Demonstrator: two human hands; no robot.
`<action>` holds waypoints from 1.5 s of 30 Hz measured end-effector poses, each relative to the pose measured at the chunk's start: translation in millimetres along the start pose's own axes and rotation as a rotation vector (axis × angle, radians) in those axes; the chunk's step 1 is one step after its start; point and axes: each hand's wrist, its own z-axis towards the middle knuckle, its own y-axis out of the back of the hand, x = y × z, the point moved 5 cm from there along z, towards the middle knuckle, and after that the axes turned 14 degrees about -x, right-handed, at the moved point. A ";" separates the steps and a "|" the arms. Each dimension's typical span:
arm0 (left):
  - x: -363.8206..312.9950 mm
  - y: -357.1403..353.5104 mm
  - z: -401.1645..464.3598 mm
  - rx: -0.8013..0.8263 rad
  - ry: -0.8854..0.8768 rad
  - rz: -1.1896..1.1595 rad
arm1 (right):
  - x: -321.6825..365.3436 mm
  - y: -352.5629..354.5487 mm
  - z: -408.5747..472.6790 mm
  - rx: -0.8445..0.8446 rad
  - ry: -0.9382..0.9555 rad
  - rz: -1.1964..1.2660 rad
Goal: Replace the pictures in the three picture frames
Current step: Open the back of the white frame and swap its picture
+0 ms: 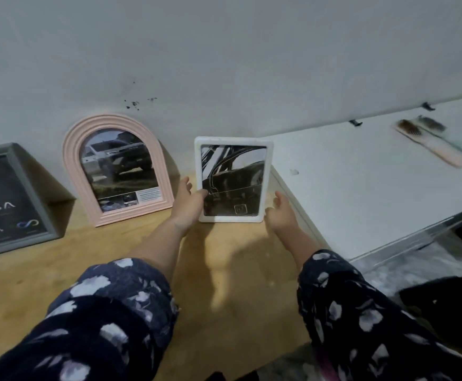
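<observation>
White frame upright on wood top against wall, my left hand thumb touching its left edge, fingers loose, right hand loose just beside right edge, pink frame and grey frame leaning left of it.

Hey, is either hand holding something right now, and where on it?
Left hand touches the white frame's left edge, thumb on the front. Right hand is open, just off its right edge.

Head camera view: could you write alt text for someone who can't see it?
Two hands, left hand and right hand, flank a white frame standing against the wall. A pink arched frame and a grey frame lean to its left.
</observation>
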 end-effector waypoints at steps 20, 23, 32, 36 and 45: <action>-12.7 50.4 -18.0 -0.464 0.050 -0.284 | 85.0 -20.4 4.4 0.137 0.571 -0.218; -27.0 97.9 -36.7 -0.678 -0.086 -0.142 | 115.5 -36.0 -25.0 0.143 0.775 -0.423; 1.0 196.6 -84.6 -0.645 -0.065 0.050 | 156.2 -100.4 -167.0 0.102 1.216 -0.716; 37.3 228.1 -98.6 -0.715 0.054 0.009 | 139.9 -115.2 -206.9 0.063 1.321 -0.758; 93.8 247.9 -126.3 -0.702 0.146 0.004 | 93.7 -106.5 -252.9 0.040 1.367 -0.768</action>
